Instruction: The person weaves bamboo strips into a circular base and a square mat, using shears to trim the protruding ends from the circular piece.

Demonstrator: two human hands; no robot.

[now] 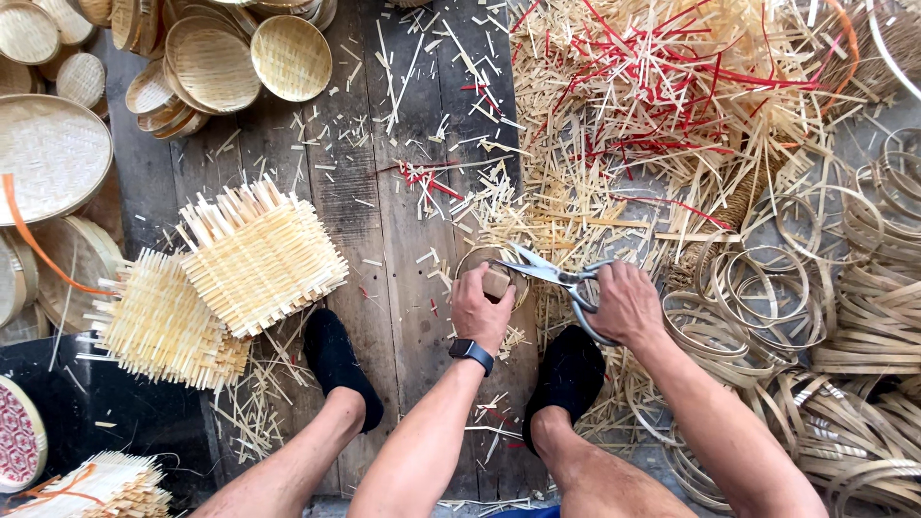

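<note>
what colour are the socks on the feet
Black socks, shown best in the head view.

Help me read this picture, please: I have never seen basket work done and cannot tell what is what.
The one picture comes from a camera worn on the person's head, looking down at their own bare arms, legs and dark-socked feet on a grey wooden plank floor. The left hand, with a dark wristwatch, holds a small round woven bamboo piece with a wooden block. The right hand has large metal scissors in its grip, blades open. To the left lie square pale woven bamboo mats and round woven trays; to the right, thin bamboo hoops and loose pale and red strips.
</note>
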